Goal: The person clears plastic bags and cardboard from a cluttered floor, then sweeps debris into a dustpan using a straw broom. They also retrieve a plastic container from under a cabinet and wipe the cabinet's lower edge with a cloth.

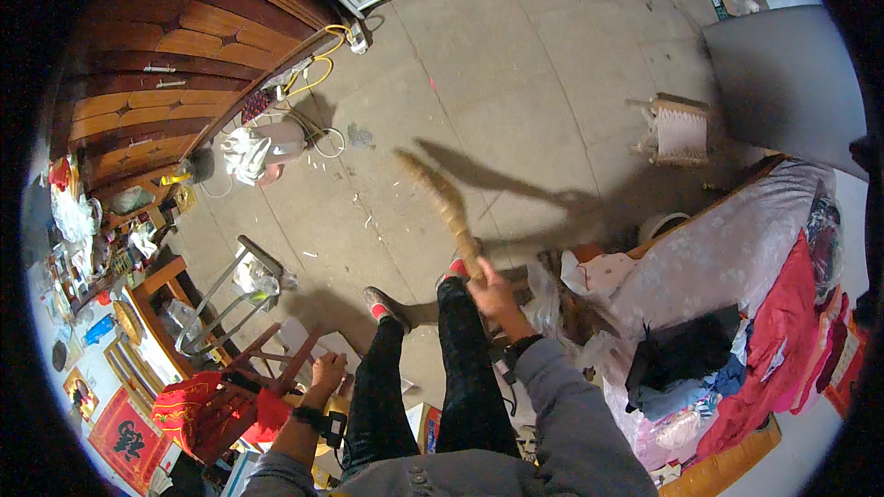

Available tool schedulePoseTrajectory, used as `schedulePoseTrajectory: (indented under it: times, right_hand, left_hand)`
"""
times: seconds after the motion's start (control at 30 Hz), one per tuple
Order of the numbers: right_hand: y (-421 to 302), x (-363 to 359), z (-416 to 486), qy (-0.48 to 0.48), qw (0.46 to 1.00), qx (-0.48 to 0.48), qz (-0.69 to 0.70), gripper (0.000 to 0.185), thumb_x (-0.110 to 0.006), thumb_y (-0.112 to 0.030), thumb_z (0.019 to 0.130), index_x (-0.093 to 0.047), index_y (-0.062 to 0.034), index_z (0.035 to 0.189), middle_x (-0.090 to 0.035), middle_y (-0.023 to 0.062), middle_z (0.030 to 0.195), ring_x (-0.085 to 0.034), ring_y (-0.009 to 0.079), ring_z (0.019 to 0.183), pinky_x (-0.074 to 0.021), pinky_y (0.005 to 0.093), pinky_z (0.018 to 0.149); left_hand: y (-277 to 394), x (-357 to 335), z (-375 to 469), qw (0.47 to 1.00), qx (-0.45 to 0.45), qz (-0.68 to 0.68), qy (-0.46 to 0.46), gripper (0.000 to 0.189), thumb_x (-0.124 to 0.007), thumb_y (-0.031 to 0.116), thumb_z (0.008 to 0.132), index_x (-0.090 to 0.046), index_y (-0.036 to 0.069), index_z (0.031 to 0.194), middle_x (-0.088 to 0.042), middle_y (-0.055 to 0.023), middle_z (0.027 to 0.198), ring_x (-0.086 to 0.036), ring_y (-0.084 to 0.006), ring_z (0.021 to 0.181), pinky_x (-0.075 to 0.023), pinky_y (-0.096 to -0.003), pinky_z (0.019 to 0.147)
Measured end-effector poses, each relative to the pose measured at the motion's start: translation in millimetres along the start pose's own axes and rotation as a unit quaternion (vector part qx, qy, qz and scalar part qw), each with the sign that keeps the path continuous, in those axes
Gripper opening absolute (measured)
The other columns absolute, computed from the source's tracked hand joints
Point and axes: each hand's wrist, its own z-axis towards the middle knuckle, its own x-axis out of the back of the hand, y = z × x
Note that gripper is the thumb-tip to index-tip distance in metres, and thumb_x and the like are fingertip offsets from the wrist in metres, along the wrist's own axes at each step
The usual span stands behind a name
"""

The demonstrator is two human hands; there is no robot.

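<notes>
My right hand (493,290) grips the bound handle of a straw hand broom (445,203) in front of my right knee. The broom's blurred brush end points away from me, above the floor, and a dark shadow lies to its right. My left hand (328,371) hangs beside my left thigh with curled fingers, and I see nothing in it. It is nearest to a dark red wooden chair (295,359) with red cloth (186,411) over it. Small white scraps (311,254) lie on the tiled floor (456,83).
Left of my feet stands a metal-framed stool (228,297). Near the wooden cabinet (207,34) are a pinkish bin (284,141) with white cloth and a yellow cord (321,76). A small low stool (680,131) and a bed (725,248) with clothes are at right.
</notes>
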Motion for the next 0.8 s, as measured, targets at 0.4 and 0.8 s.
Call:
schedulePoseTrajectory:
  times: [0.4, 0.8]
  right_hand:
    - [-18, 221, 240, 0.149, 0.959, -0.144, 0.193, 0.032, -0.053, -0.028, 0.085, -0.048, -0.0150, 0.114, -0.059, 0.0106, 0.071, -0.055, 0.0261, 0.044, -0.0432, 0.0398, 0.038]
    - [-55, 50, 71, -0.084, 0.965, -0.087, -0.233, 0.054, -0.048, -0.022, 0.084, -0.036, -0.0199, 0.137, -0.060, 0.0215, 0.107, -0.057, 0.0372, 0.101, -0.0456, 0.0454, 0.086]
  left_hand:
    - [-50, -24, -7, 0.988, -0.151, -0.033, -0.012, 0.013, -0.058, 0.028, 0.079, -0.059, 0.017, 0.073, -0.059, -0.0079, 0.075, -0.061, -0.0306, 0.066, -0.0513, -0.0434, 0.056]
    - [55, -19, -28, 0.997, -0.068, 0.001, -0.028, 0.026, -0.055, 0.028, 0.080, -0.062, 0.003, 0.080, -0.064, -0.0120, 0.070, -0.062, -0.0227, 0.061, -0.0501, -0.0343, 0.060]
